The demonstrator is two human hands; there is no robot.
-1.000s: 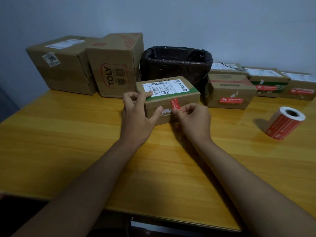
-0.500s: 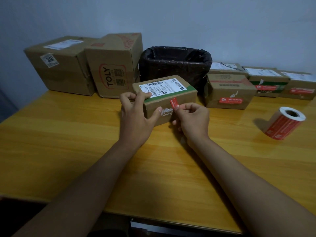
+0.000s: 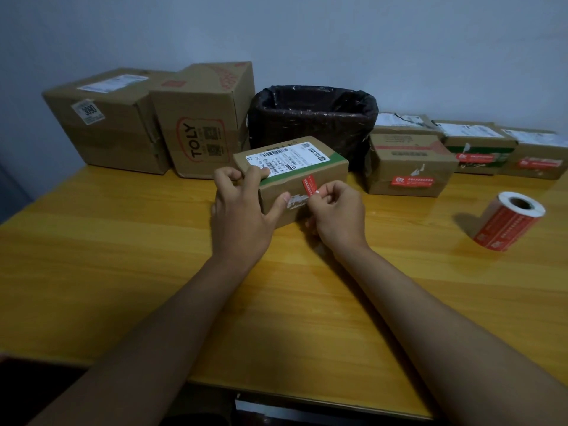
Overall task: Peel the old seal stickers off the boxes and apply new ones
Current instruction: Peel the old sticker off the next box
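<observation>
I see the left hand (image 3: 242, 216) gripping the small box (image 3: 295, 176) mid-desk, toward the back edge. Right hand (image 3: 338, 216) pinches the red seal sticker (image 3: 309, 185) — half lifted off the box front. Sticker roll (image 3: 507, 222) near the desk's right edge.

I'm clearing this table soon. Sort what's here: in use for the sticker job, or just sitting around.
In use: small box, steadied by left hand; old red sticker, pinched by right hand; sticker roll; lined bin.

Sitting around: TOLY box; large box.
</observation>
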